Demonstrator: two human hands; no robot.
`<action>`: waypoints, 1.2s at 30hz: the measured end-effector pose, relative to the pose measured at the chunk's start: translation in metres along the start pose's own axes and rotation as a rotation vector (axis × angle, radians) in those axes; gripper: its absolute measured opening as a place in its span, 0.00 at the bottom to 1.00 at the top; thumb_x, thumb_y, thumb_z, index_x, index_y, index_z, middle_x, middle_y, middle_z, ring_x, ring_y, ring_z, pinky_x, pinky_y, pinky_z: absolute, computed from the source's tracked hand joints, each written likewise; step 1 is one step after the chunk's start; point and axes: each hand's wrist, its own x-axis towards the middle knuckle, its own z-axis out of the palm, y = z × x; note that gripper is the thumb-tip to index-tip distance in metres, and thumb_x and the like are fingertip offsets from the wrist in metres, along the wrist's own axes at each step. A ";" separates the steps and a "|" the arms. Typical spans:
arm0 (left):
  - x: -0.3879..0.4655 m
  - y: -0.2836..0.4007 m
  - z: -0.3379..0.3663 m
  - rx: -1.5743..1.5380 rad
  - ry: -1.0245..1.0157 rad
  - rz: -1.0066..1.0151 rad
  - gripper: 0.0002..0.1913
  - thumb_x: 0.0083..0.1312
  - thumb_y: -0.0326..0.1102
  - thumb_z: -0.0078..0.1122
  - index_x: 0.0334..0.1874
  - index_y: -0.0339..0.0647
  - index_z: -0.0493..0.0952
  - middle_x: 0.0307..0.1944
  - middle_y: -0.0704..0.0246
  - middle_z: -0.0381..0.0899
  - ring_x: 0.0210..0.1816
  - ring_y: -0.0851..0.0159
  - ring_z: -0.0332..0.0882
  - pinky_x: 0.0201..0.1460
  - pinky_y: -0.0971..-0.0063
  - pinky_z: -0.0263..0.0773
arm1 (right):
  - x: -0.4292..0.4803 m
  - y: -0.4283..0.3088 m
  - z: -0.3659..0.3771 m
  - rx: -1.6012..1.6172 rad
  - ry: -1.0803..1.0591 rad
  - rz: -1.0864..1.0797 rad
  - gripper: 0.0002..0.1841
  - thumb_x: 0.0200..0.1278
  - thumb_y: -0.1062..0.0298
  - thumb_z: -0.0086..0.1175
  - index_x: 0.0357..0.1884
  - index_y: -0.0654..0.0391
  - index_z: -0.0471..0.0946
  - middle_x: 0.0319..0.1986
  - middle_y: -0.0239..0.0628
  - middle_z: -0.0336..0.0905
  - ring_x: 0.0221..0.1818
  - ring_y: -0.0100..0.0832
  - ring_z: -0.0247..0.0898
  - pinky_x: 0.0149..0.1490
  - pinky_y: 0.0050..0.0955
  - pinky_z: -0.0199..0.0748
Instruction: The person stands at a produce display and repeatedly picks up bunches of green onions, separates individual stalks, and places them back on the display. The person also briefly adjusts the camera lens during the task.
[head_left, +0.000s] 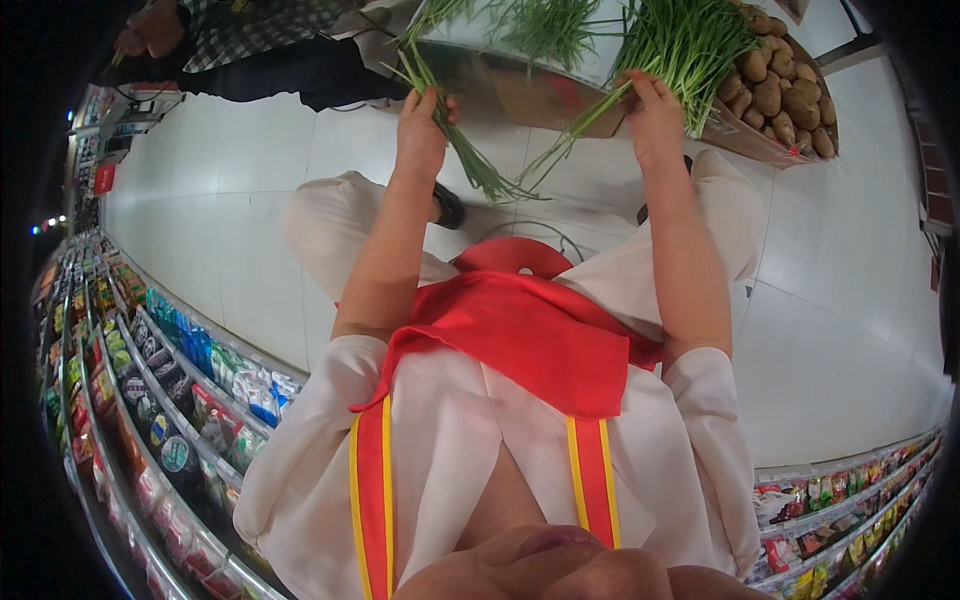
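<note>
My left hand is closed around a small bunch of green chives, whose long leaves droop toward the middle. My right hand pinches a few thinner green stalks. The free ends of both lots meet or overlap above the floor, between my knees. Just beyond my right hand lies a large heap of the same kind of greens. Smaller loose bunches are spread on a white surface in front of me, on top of a cardboard box.
Potatoes fill a carton at the front right. Another person is at the far left, with a hand showing. Shelves of packaged goods run along my left, and more shelves stand behind right. A red stool is beneath me.
</note>
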 end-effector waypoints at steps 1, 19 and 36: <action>-0.001 0.002 -0.006 -0.038 -0.012 -0.005 0.05 0.72 0.33 0.43 0.40 0.39 0.66 0.29 0.65 0.70 0.29 0.68 0.65 0.31 0.74 0.63 | 0.004 -0.001 -0.004 0.006 -0.012 -0.008 0.08 0.61 0.67 0.59 0.37 0.61 0.77 0.31 0.35 0.79 0.28 0.23 0.67 0.33 0.22 0.64; -0.032 -0.040 0.069 0.530 -0.398 -0.291 0.14 0.61 0.34 0.62 0.49 0.40 0.75 0.32 0.73 0.81 0.19 0.83 0.54 0.21 0.87 0.51 | 0.007 0.001 0.008 0.031 0.052 0.009 0.11 0.54 0.66 0.66 0.32 0.60 0.76 0.26 0.33 0.78 0.25 0.23 0.67 0.30 0.21 0.64; -0.020 -0.018 0.067 0.113 -0.149 -0.282 0.08 0.60 0.29 0.63 0.39 0.34 0.76 0.24 0.72 0.72 0.20 0.77 0.60 0.20 0.85 0.53 | -0.006 0.001 0.017 -0.652 -0.478 0.095 0.10 0.54 0.74 0.60 0.40 0.59 0.80 0.30 0.23 0.77 0.33 0.16 0.69 0.39 0.17 0.69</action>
